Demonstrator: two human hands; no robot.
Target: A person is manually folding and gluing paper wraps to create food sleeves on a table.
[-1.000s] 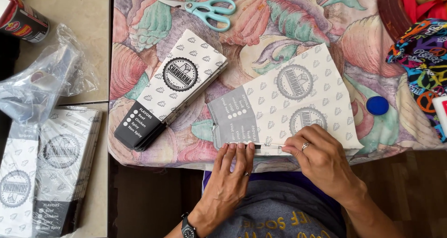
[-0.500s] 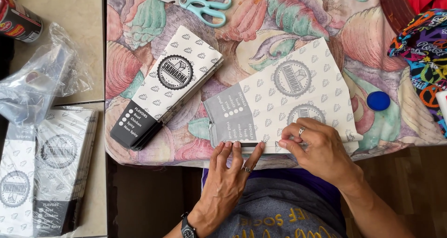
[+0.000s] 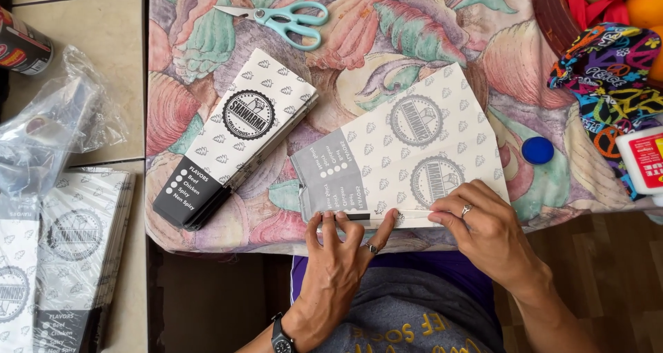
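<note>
A flat printed white and grey paper sleeve [image 3: 407,153] lies unfolded near the table's front edge. My left hand [image 3: 338,253] presses its fingertips on the sleeve's lower edge at the left. My right hand [image 3: 487,229], with a ring, presses the same edge further right, fingers bent. A stack of folded sleeves of the same print [image 3: 235,135] lies to the left, apart from both hands. Both hands press the paper against the table; neither lifts it.
Teal scissors [image 3: 286,20] lie at the table's far side on the floral tablecloth [image 3: 387,42]. A blue cap [image 3: 537,150] and a white glue bottle [image 3: 642,161] sit at the right beside colourful cloth [image 3: 608,83]. More sleeves [image 3: 62,249] and a plastic bag [image 3: 48,132] lie on the floor at left.
Both hands have slid slightly along the sleeve's lower edge and press it flatter. The view has shifted a little; nothing else moved.
</note>
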